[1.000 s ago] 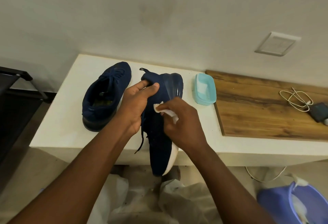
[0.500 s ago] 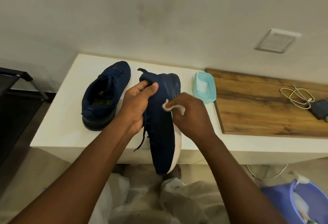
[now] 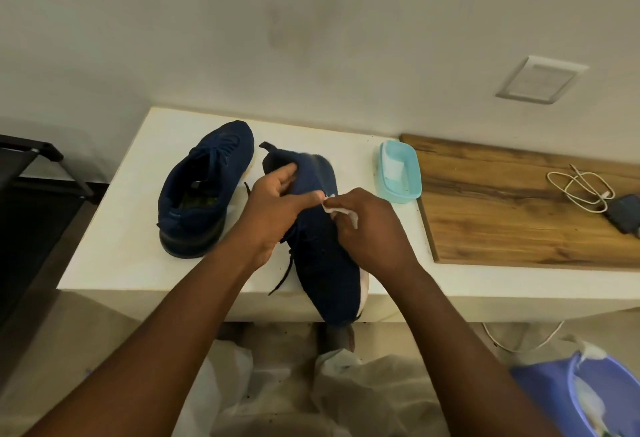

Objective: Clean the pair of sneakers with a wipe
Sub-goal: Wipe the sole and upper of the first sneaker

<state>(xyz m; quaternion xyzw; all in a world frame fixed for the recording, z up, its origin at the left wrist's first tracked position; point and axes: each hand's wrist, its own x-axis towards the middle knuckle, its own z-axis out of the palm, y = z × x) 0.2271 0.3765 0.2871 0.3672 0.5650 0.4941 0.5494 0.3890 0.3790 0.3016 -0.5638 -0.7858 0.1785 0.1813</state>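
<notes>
Two navy sneakers are in view. One sneaker (image 3: pixel 204 187) stands on the white table (image 3: pixel 114 249), left of my hands. My left hand (image 3: pixel 273 208) grips the second sneaker (image 3: pixel 322 256) by its heel collar, with its toe pointing toward me past the table's front edge and its white sole turned right. My right hand (image 3: pixel 370 225) pinches a crumpled white wipe (image 3: pixel 337 209) and presses it against the sneaker's side near the middle.
A light-blue tub (image 3: pixel 401 176) with wipes sits on the table right of the held sneaker. A wooden board (image 3: pixel 519 214) further right carries a white cable (image 3: pixel 581 190) and a dark device (image 3: pixel 627 213). A purple basin (image 3: pixel 588 398) stands on the floor at lower right.
My right hand with the wipe has slid up the sneaker's side toward the heel. The held sneaker has tilted slightly, and my left hand keeps its grip.
</notes>
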